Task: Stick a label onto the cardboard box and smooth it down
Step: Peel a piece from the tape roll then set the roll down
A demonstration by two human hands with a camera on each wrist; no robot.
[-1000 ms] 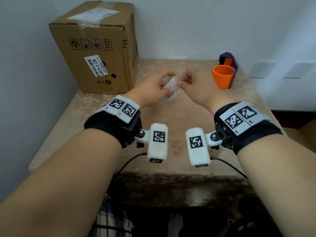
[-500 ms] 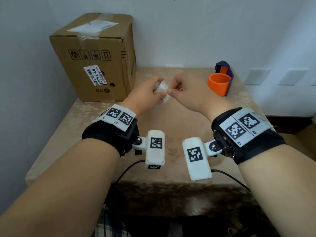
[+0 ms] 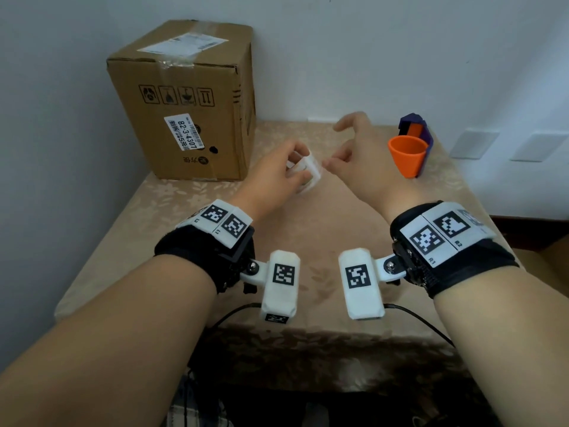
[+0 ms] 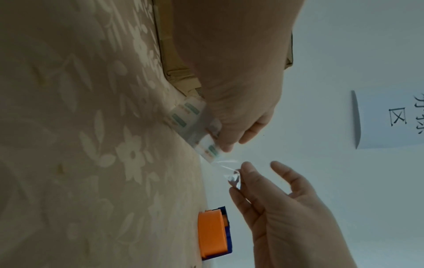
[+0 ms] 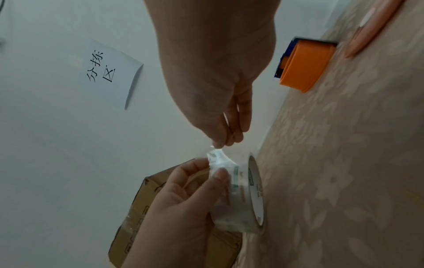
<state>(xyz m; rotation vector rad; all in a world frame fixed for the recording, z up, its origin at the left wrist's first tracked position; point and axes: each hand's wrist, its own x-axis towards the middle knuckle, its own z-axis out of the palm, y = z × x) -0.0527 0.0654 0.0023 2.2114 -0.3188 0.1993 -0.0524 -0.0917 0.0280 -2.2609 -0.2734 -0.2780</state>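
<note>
The cardboard box [image 3: 184,103] stands at the back left of the table, against the wall. It carries a white label [image 3: 184,132] on its front and a taped shipping label [image 3: 184,44] on top. My left hand [image 3: 295,167] grips a roll of clear tape [image 3: 304,172] just right of the box, a little above the cloth. My right hand [image 3: 329,161] pinches the peeled tape end [image 4: 229,172] between thumb and a finger, its other fingers spread. The tape end [image 5: 216,156] stretches a short way from the roll [image 5: 247,195].
An orange cup [image 3: 406,155] and a purple holder [image 3: 415,127] stand at the back right of the beige floral tablecloth [image 3: 308,226]. A paper sign [image 5: 107,72] hangs on the wall. Cables run off the front edge.
My right hand has drawn slightly right of the roll with the tape end, and its free fingers have spread. The left hand keeps hold of the roll.
</note>
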